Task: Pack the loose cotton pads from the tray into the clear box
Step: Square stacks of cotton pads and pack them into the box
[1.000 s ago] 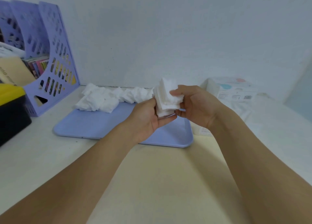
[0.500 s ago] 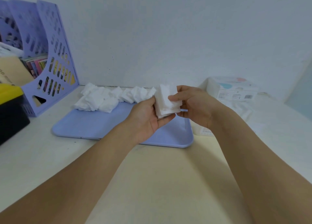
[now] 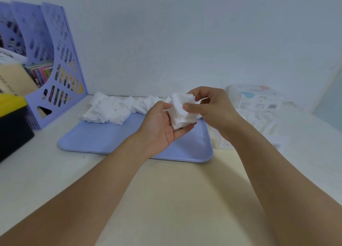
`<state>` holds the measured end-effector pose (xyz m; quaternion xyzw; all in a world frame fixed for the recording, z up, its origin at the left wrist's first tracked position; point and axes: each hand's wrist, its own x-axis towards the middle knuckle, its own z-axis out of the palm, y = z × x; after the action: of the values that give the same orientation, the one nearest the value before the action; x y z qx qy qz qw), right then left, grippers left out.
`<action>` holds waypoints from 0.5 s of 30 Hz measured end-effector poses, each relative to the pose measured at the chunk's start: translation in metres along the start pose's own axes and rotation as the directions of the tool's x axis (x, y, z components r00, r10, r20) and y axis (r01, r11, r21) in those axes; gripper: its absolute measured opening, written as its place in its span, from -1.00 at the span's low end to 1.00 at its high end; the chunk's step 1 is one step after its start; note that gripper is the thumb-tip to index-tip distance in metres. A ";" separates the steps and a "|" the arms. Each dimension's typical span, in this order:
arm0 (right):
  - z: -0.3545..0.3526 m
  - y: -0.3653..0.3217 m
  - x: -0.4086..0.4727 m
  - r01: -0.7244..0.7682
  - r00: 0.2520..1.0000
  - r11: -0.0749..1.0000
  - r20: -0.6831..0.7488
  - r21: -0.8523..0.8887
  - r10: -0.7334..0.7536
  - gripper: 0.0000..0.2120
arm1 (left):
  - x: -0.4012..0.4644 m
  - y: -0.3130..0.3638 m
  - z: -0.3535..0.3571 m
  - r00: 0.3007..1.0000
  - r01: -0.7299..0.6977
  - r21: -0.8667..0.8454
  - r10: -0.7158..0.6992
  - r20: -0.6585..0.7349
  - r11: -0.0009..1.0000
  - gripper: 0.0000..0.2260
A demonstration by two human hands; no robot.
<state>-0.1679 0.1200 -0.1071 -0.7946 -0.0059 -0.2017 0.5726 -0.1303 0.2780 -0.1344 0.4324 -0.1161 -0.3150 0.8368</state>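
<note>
A pale bench (image 3: 166, 199) is seen running back to a white wall, and a lavender tray (image 3: 103, 140) is laid flat on it. At the bench's left, a perforated lavender file rack (image 3: 55, 75) filled with papers is stood upright, with a black bin with a yellow lid (image 3: 13, 123) placed in front of it. Just right of the tray, the clear box (image 3: 255, 123) is partly hidden by the right forearm, and a labelled white package (image 3: 257, 99) is set behind it. Loose cotton pads (image 3: 111, 110) are heaped along the tray's far edge. A stack of pads (image 3: 182, 114) is held above the tray's right part: it is cradled in the curled grip of the left hand (image 3: 161, 131), while its upper edge is pinched by the thumb and fingers of the right hand (image 3: 212, 108).
</note>
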 end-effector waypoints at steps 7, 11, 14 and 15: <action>0.000 -0.001 0.001 -0.072 0.992 0.987 0.115 0.145 0.056 -0.85 | 0.001 0.001 -0.001 0.999 0.004 -0.052 -0.006 -0.035 0.999 -0.68; -0.014 -0.004 0.003 -0.141 0.983 0.928 0.159 0.346 0.090 -0.84 | 0.004 0.000 0.002 0.990 -0.035 -0.003 0.034 -0.134 0.999 -0.70; -0.010 -0.003 0.000 -0.158 0.960 0.959 0.264 0.234 0.093 -0.69 | 0.004 -0.003 0.003 0.987 -0.093 0.171 0.114 -0.114 0.981 -0.72; -0.006 -0.001 0.000 -0.148 0.964 0.976 0.242 0.158 0.107 -0.68 | 0.004 -0.004 0.003 0.988 -0.101 0.200 0.121 -0.092 0.975 -0.72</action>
<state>-0.1701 0.1154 -0.1044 -0.7582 -0.0388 -0.0688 0.6472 -0.1308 0.2718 -0.1360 0.5208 -0.1267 -0.2320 0.8117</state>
